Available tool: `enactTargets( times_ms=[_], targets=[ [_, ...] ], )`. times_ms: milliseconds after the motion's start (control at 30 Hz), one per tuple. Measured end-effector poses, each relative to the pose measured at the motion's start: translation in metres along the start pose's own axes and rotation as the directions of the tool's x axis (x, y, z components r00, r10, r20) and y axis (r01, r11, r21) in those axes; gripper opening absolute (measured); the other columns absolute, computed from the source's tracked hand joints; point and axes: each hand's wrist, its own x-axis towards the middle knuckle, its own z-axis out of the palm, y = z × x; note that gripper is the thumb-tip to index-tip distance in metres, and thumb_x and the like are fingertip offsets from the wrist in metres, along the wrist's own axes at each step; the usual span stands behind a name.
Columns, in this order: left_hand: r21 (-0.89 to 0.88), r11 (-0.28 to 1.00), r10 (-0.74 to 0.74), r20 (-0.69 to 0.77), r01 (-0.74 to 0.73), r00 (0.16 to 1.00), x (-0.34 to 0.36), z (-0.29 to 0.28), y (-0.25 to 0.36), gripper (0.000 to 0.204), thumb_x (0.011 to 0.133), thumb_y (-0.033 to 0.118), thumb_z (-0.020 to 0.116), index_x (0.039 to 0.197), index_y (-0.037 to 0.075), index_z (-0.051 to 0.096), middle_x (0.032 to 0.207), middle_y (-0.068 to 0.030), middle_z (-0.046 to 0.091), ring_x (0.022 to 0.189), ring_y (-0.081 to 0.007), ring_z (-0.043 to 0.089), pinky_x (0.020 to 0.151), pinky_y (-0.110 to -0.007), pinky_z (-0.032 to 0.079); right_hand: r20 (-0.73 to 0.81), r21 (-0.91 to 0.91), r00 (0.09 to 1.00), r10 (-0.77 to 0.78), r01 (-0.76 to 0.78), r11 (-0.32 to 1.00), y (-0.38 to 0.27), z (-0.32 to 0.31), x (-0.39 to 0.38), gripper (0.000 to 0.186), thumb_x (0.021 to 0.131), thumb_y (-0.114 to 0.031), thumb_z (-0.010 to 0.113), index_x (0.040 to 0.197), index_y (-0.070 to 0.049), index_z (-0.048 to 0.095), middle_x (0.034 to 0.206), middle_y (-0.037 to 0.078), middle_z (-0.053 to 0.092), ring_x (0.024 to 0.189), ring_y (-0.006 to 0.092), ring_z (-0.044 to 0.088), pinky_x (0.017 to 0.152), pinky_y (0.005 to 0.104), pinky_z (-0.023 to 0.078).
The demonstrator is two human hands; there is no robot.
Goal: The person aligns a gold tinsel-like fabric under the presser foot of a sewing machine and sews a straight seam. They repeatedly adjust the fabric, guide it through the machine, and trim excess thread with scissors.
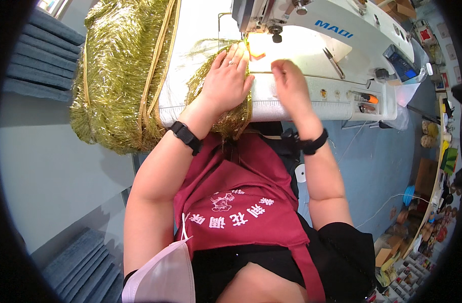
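Pressing left hand [226, 81], fingers [234, 56] straight, on shiny, hairy fringe [233, 122], laid long from machine [317, 25] toward apron [241, 182]; curling right hand [292, 86], can't tell grip.

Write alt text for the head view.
A person's left hand lies on gold-green tinsel trim at a white sewing machine; the right hand, fingers curled, is to its right. A larger tinsel heap lies left.
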Motion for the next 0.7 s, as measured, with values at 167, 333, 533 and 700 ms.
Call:
enactTargets(
  times_ms=[167,333,533,700],
  targets=[
    [0.008,1.000,-0.005,0.021,0.004,1.000,-0.001,0.001,0.000,0.057,0.104,0.038,0.048,0.141,-0.005,0.052,0.152,-0.0250,0.051,0.149,-0.0352,0.040,0.125,-0.047,0.025,-0.124,0.062,0.983,-0.136,0.144,0.988,0.004,-0.018,0.069,0.055,0.092,-0.025,0.080,0.134,0.000,0.055,0.122,0.016,0.070,0.120,0.0293,0.066,0.095,0.0403,0.054],
    [-0.019,1.000,-0.006,0.015,0.007,1.000,-0.001,0.001,0.000,0.057,0.105,0.037,0.047,0.143,-0.005,0.049,0.154,-0.0250,0.049,0.150,-0.0346,0.039,0.126,-0.047,0.024,0.009,0.062,0.994,-0.106,0.105,0.993,0.007,-0.026,0.086,0.050,0.085,-0.029,0.088,0.113,0.005,0.063,0.103,0.012,0.069,0.099,0.0225,0.067,0.090,0.0344,0.054],
    [0.017,1.000,-0.011,0.018,0.010,1.000,0.002,0.001,0.000,0.057,0.104,0.038,0.048,0.142,-0.005,0.050,0.154,-0.0254,0.049,0.150,-0.0342,0.039,0.126,-0.047,0.024,-0.019,-0.068,0.957,-0.289,0.287,0.955,0.020,-0.022,0.098,0.043,0.087,-0.028,0.083,0.101,0.007,0.064,0.090,0.021,0.068,0.082,0.0330,0.065,0.075,0.0401,0.052],
    [0.007,1.000,-0.020,0.035,0.019,0.999,0.003,0.001,0.000,0.056,0.104,0.037,0.049,0.140,-0.006,0.051,0.153,-0.0264,0.049,0.150,-0.0344,0.040,0.126,-0.047,0.024,-0.050,-0.144,0.916,-0.399,0.389,0.910,0.036,-0.014,0.102,0.032,0.090,-0.014,0.075,0.111,0.003,0.060,0.096,0.023,0.068,0.075,0.0368,0.064,0.068,0.0428,0.052]
  ],
)
